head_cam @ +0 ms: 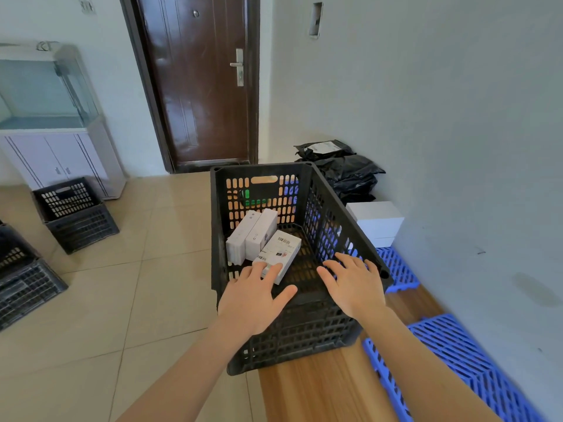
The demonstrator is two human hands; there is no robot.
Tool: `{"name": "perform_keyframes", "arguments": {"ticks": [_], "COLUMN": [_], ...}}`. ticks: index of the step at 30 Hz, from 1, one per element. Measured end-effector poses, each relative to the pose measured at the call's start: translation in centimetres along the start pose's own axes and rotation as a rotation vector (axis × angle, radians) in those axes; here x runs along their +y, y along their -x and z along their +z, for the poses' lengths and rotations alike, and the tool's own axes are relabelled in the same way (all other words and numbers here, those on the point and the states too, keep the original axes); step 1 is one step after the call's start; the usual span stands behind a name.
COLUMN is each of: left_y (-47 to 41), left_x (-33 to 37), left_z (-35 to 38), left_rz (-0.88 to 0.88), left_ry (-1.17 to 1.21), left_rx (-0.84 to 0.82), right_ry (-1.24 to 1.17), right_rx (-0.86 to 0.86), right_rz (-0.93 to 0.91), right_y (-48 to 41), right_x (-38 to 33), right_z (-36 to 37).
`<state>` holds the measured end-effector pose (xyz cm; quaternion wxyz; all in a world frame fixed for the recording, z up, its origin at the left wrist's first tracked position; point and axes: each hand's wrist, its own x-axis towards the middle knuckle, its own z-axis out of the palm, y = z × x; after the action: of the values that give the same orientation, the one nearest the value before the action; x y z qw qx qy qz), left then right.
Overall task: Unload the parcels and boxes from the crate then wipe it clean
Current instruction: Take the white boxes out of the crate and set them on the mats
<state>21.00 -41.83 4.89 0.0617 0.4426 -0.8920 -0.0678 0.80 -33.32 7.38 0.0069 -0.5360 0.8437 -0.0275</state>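
Three white boxes (pixel 262 239) lie inside the black perforated crate (pixel 262 166), which stands on a wooden surface (pixel 320 388) near the wall.

Head view. Two of them, the narrow boxes (pixel 245 236), stand side by side and lean toward the crate's far left corner. The third, the labelled box (pixel 283 248), lies tilted just in front of them, its barcode stickers facing up.

The left hand (pixel 253 303) reaches over the crate's near rim with fingers straight and thumb spread. Its fingertips (pixel 262 269) rest on the near end of the labelled box, and nothing is gripped.

The right hand (pixel 355 284) is held over the crate's right side with fingers splayed and holding nothing. Whether it touches the rim cannot be told.

Beyond the crate, against the wall, lie black plastic parcels (pixel 350 175), with a larger white carton (pixel 377 220) just beside them. Blue grid mats (pixel 451 345) lie along the wall to the right of the crate.

On the tiled floor at left stand more black crates (pixel 76 214), near a glass tank (pixel 39 89) on a white cabinet. A brown door (pixel 201 80) is at the back.
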Motion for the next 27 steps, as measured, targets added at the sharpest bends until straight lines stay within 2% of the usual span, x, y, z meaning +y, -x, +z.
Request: {"name": "perform_keyframes", "arguments": {"ticks": [10, 14, 17, 21, 27], "left_y": [0.2, 0.1, -0.7, -5.1, -13.7], "left_x": [0.4, 0.3, 0.2, -1.1, -2.5], "left_z": [-0.6, -1.1, -1.6, -2.2, 0.1], "left_rz": [-0.072, -0.083, -0.098, -0.156, -0.061], "left_ry": [0.032, 0.051, 0.130, 0.295, 0.195], "left_rx": [-0.045, -0.127, -0.246, -0.370, -0.435], "right_ry": [-0.027, -0.028, -0.026, -0.019, -0.127], "right_rx": [-0.031, -0.046, -0.137, -0.360, -0.356], "right_rz": [-0.017, -0.023, -0.044, -0.057, -0.065], "right_y": [0.1, -0.1, -0.4, -2.2, -8.4], "right_x": [-0.1, -0.2, -0.1, 0.1, -2.5], "right_z": [-0.6, -0.5, -0.9, -1.7, 0.4]}}
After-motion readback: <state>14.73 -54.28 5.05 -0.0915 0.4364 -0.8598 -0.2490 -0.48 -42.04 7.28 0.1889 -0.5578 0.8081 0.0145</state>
